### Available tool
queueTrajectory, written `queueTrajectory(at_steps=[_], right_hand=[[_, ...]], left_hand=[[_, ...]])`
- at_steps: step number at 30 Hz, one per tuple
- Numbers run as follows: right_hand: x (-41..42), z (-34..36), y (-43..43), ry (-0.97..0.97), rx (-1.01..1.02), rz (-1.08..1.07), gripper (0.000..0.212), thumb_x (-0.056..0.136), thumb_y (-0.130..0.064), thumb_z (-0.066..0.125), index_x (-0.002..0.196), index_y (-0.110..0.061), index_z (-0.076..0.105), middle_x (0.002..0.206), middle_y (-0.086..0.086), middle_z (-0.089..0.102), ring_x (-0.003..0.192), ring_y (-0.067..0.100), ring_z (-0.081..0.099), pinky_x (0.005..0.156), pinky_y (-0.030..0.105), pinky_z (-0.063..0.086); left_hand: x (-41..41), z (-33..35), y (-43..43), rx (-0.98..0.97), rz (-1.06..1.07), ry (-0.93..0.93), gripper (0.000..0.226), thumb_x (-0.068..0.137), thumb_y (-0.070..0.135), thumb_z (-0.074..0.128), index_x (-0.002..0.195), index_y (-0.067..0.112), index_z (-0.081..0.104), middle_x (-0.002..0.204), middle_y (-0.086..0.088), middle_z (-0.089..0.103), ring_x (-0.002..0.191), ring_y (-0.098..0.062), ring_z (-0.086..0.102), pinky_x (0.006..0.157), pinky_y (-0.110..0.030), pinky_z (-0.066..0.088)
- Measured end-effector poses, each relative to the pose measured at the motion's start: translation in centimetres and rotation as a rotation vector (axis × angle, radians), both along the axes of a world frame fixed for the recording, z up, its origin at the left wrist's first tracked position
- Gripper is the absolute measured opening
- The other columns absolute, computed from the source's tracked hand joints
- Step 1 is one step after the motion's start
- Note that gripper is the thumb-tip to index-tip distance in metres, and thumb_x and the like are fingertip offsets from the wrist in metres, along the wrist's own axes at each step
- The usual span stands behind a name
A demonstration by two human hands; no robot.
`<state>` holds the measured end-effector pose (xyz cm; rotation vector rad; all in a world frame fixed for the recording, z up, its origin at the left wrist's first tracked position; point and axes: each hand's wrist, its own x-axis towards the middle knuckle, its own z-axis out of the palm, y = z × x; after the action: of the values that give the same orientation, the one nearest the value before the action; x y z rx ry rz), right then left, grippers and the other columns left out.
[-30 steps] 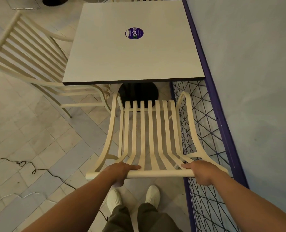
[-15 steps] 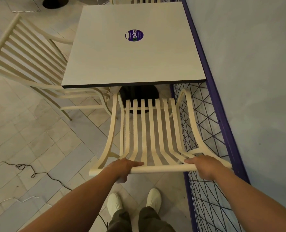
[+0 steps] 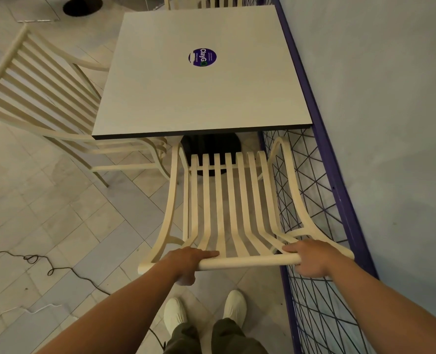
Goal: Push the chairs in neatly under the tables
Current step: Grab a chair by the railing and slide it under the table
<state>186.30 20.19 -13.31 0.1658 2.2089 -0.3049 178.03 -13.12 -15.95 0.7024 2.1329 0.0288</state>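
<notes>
A cream slatted chair (image 3: 227, 205) stands in front of me, its seat partly under the near edge of a square grey table (image 3: 201, 98) with a purple round sticker. My left hand (image 3: 188, 259) grips the left part of the chair's top rail. My right hand (image 3: 311, 259) grips the right part of the same rail. A second cream slatted chair (image 3: 40, 90) stands at the table's left side, angled, with its seat under the tabletop. The table's black round base shows below the tabletop.
A purple wire-mesh fence (image 3: 321, 200) runs close along the chair's right side, with a pale wall behind it. A black cable (image 3: 45, 264) and a white cable lie on the tiled floor at left. Another chair's back shows beyond the table's far edge.
The chair has slid forward toward the table, both hands still on its top rail, and my feet have stepped after it.
</notes>
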Motion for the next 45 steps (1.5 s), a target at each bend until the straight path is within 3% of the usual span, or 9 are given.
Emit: queueTrajectory(at_steps=[8,45], right_hand=[[-0.1,-0.4,-0.9,0.055,0.068,0.061,0.071,0.086,-0.012,0.061,0.147,-0.042,0.041,0.131,-0.001,0.059,0.112,0.020,0.058,0.094,0.035,0.049],[0.3,-0.4,-0.8,0.071,0.105,0.063,0.072,0.090,-0.007,0.058,0.149,-0.042,0.037,0.129,0.001,0.058,0.112,0.021,0.057,0.091,0.034,0.047]], left_hand=[[0.2,-0.6,0.3,0.004,0.000,0.045,0.088,0.091,0.005,0.068,0.153,0.050,0.025,0.145,0.001,0.050,0.120,-0.024,0.057,0.098,-0.031,0.047],[0.0,-0.8,0.8,0.001,0.033,0.067,0.089,0.089,0.006,0.072,0.152,0.052,0.028,0.142,0.001,0.052,0.119,-0.025,0.058,0.099,-0.036,0.049]])
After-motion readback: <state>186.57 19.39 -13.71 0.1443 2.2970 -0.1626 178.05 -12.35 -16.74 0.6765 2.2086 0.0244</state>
